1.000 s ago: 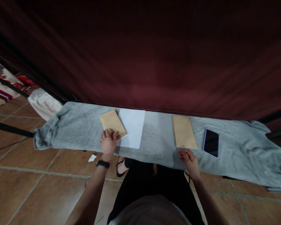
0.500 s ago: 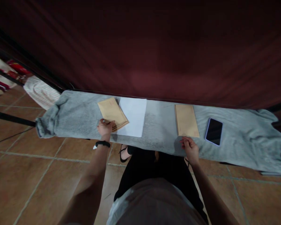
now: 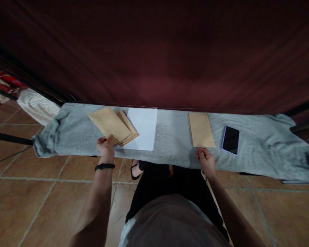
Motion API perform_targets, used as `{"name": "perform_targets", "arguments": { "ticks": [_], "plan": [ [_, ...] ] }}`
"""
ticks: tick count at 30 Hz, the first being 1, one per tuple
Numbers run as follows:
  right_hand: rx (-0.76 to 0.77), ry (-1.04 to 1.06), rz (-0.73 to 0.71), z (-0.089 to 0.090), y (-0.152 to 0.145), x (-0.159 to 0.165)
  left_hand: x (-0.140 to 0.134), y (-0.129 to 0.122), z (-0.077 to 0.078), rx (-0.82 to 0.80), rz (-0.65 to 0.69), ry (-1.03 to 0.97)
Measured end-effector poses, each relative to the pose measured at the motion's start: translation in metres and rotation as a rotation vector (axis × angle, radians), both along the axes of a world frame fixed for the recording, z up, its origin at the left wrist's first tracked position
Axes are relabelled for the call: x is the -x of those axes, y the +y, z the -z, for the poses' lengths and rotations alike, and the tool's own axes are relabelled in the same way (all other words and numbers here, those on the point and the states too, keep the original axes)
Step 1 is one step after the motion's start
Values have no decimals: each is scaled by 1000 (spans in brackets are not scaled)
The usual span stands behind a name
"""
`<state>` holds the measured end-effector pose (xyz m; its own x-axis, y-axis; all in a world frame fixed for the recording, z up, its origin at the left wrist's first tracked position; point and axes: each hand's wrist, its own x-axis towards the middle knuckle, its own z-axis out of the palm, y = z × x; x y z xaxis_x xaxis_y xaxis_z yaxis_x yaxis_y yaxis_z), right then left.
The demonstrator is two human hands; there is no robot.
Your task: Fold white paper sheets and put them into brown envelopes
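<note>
My left hand [image 3: 105, 144] pinches the near edge of a brown paper envelope [image 3: 108, 124], lifted at a slant. Under and right of it, more brown envelopes [image 3: 128, 125] lie in a loose pile, partly over a stack of white paper [image 3: 146, 127]. Farther right, my right hand [image 3: 206, 159] rests near the front edge of the cloth, just below a second pile of brown envelopes [image 3: 202, 129]. Its fingers are curled together, and whether anything is between them cannot be made out.
A grey cloth [image 3: 171, 137] covers the long narrow bench. A phone with a purple case [image 3: 230, 140] lies on it at the right. Behind rises a dark red curtain [image 3: 159, 82]. Black metal bars [image 3: 11, 137] stand at the left, beside a striped cloth [image 3: 37, 104].
My left hand has taken hold of the top envelope and drawn it left, uncovering others beneath. My right hand stays by the right pile; the whole view has shifted slightly.
</note>
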<state>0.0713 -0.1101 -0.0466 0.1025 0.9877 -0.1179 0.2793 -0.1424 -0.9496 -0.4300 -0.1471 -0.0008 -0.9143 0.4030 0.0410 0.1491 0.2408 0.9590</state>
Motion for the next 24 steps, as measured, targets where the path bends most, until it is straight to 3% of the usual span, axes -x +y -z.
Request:
{"name": "perform_targets", "arguments": {
  "ticks": [4,7,10,12,14,16,20,24],
  "plan": [
    [7,16,10,2,1,0,-17,-6,-19,-134,-17,-118],
    [2,-3,13,2,2,1,-58,-4,-28,-256,144,-312],
    [-2,-31,19,3,2,2,-115,5,-24,-232,361,-386],
    [0,-36,21,4,2,3,-144,12,-19,-232,400,-370],
    [5,-27,18,4,1,2,-156,19,-15,-216,375,-344],
    [9,-17,9,2,-1,0,-145,24,-15,-205,327,-313],
    [-19,-47,-35,-8,-2,6,-83,22,-26,-181,138,-189],
    [49,84,-159,-23,8,58,-32,11,-28,-70,-1,-63]
  ]
}}
